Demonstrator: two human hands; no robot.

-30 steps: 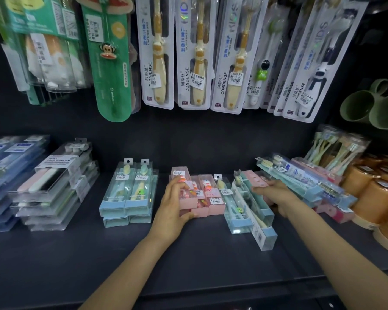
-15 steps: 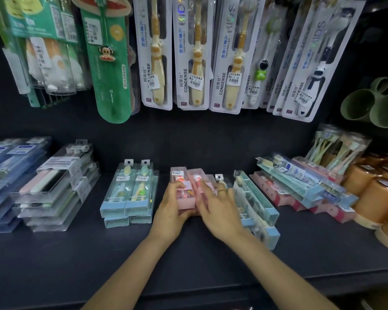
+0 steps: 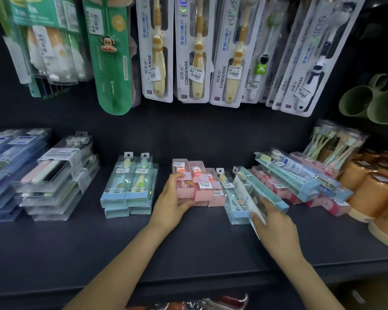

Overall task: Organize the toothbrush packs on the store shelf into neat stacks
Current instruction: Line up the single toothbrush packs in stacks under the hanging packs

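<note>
Two hands among toothbrush packs on a dark store shelf [image 3: 54,249].
The left hand [image 3: 169,203] grips the stacked pink plastic toothbrush packs [image 3: 195,184]; the right hand [image 3: 274,224] holds a tilted pale-blue clear toothbrush pack [image 3: 251,193] just beside them.

Dim shelf [image 3: 188,249], glare on hanging packs [image 3: 195,52], edges bowed, right side blurred.

This is a shop, a toiletries aisle. Carded kids' toothbrushes [image 3: 196,50] hang in rows from the dark back panel, each carrying a white price sticker [image 3: 195,74]. Below, boxed toothbrush packs [image 3: 128,184] lie stacked on a dark shelf [image 3: 54,247], with orange cups [image 3: 372,193] and green mugs [image 3: 372,104] stocked at the right.
</note>
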